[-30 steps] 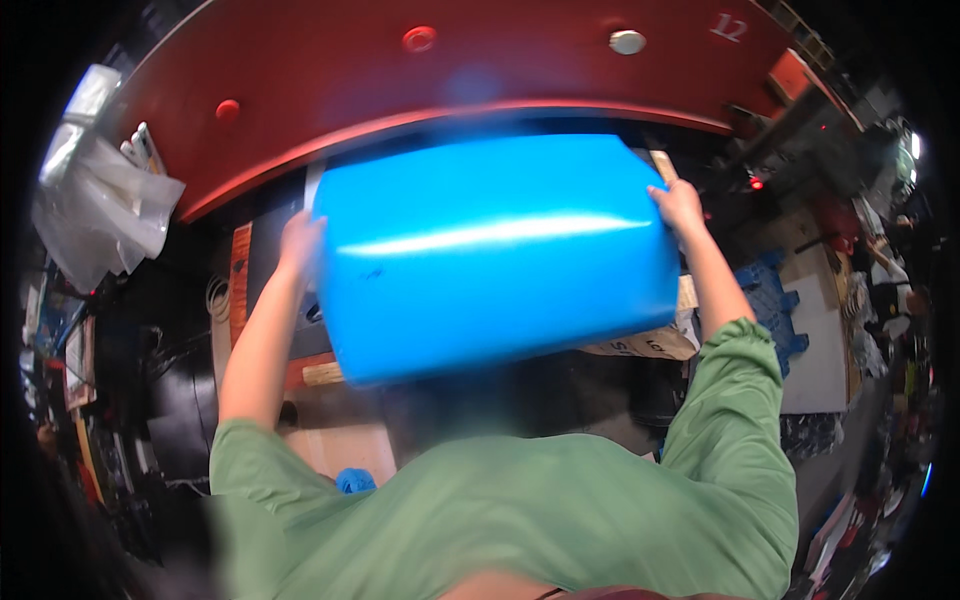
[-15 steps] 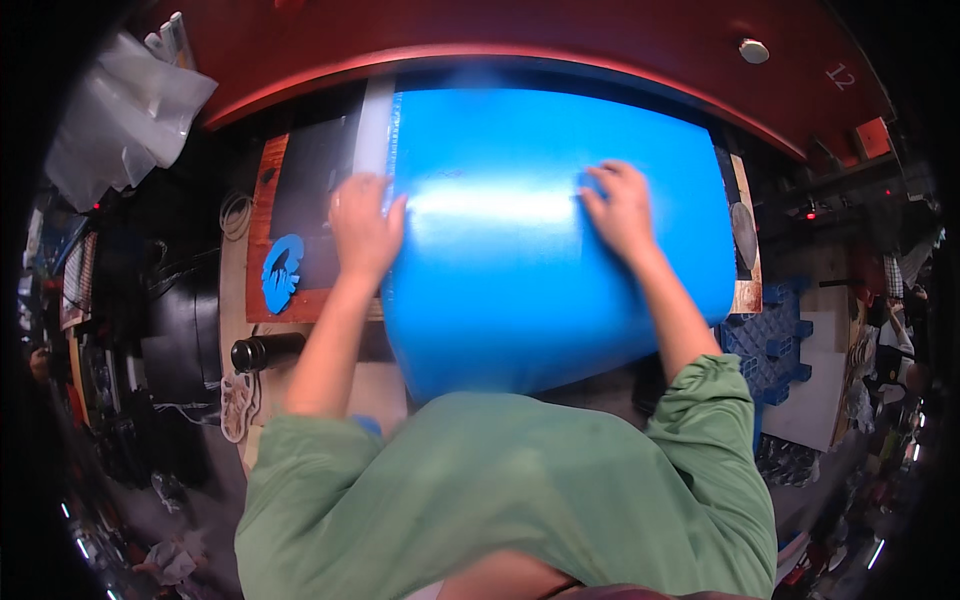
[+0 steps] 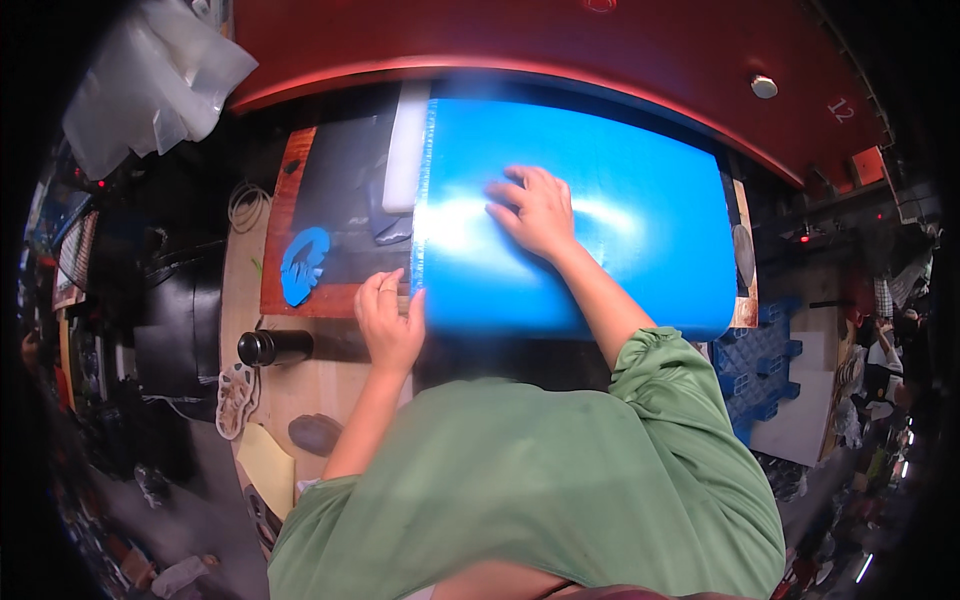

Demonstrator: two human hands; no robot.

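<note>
A large glossy blue sheet (image 3: 640, 230) covers most of the work table, with a perforated-looking strip along its left edge. My right hand (image 3: 540, 212) rests on the sheet's left half, fingers apart and slightly bent. Beside the sheet's lower left corner is my left hand (image 3: 390, 320), fingers stretched up and thumb near the blue edge; whether it touches the sheet I cannot tell. A white bar (image 3: 404, 160) lies along the sheet's left side, partly hidden by it.
A cut blue scrap (image 3: 303, 265) lies on the dark, red-edged board (image 3: 288, 200). Left of my left hand are a black bottle (image 3: 275, 348) and shoe soles (image 3: 235, 400). A red machine beam (image 3: 520, 45) spans the far side; a blue plastic pallet (image 3: 750, 370) stands at right.
The sheet's near part no longer hangs toward me; its front edge now lies farther back. My right hand has slid left across it. My left hand has moved nearer, to the lower corner.
</note>
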